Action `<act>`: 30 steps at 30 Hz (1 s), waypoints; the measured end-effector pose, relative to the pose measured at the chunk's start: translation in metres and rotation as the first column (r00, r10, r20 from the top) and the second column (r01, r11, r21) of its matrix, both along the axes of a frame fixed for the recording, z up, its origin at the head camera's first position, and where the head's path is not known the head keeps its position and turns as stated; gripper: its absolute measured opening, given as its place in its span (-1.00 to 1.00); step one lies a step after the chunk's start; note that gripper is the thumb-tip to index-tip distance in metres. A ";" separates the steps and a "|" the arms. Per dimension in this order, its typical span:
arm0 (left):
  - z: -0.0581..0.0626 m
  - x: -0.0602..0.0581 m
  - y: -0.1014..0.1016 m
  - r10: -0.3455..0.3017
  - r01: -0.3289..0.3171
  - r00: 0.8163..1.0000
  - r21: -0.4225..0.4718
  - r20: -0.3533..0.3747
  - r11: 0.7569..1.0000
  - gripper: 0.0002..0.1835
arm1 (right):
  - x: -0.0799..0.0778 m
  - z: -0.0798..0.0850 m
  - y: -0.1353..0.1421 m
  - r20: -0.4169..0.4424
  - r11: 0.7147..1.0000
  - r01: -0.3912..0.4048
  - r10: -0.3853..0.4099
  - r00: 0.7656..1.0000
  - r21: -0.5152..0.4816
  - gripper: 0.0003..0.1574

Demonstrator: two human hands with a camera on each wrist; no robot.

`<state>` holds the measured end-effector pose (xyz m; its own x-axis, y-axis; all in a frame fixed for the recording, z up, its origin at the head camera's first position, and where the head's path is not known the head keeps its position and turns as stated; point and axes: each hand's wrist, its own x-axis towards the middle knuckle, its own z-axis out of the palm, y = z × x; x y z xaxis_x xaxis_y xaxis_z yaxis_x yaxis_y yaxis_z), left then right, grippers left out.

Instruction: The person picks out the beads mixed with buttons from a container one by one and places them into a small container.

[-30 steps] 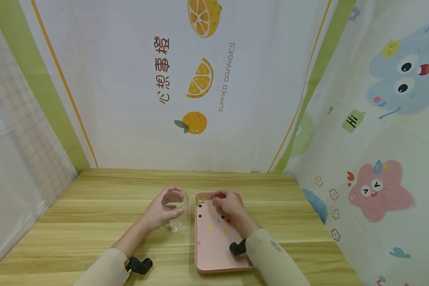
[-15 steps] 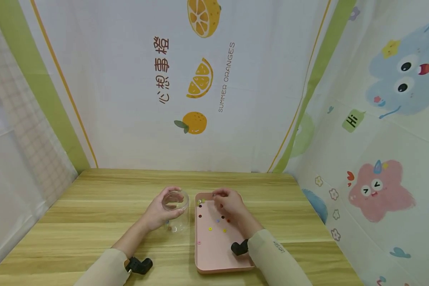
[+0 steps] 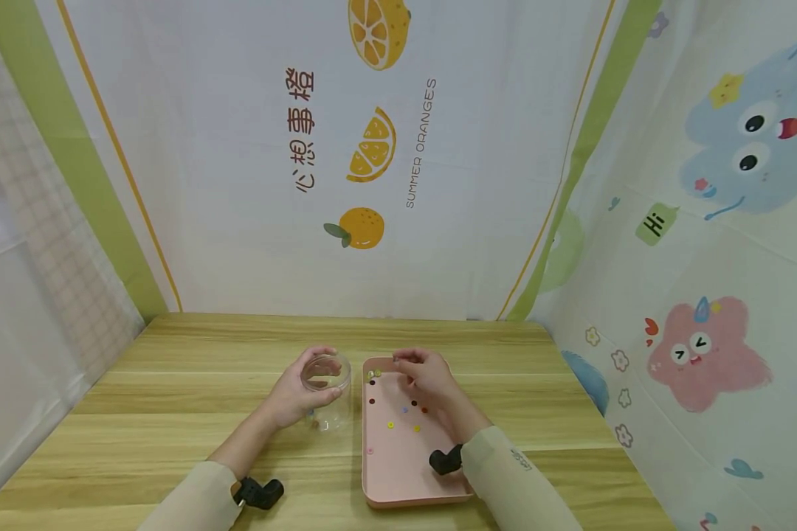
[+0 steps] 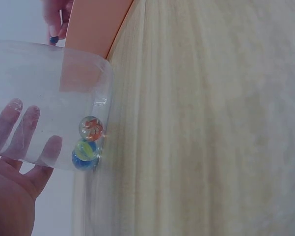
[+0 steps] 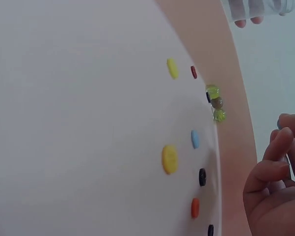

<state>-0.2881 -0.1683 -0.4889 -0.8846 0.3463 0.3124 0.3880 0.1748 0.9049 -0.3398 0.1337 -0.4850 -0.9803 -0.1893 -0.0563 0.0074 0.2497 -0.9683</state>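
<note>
My left hand grips a clear plastic jar round its upper part, its mouth facing up. In the left wrist view, an orange-swirled marble, a yellow-swirled marble and a blue one lie at the jar's bottom. My right hand is over the far end of a pink tray, pinching a small dark blue marble between thumb and fingertip. Several greenish-yellow marbles sit together in the tray's far left corner.
Flat button-like pieces lie scattered in the tray, among them a yellow button, a light blue button and a black button. The tray stands right of the jar on a wooden table. Printed curtains hang behind and to the sides.
My right hand has risen slightly from the tray's far end, and the marble shows at its fingertips. The left hand and jar have stayed put.
</note>
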 end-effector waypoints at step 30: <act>-0.001 -0.002 0.000 0.005 -0.005 1.000 0.000 -0.008 1.000 -0.29 | 0.005 0.032 -0.011 -0.051 0.993 -0.106 0.103 0.993 -0.059 -0.59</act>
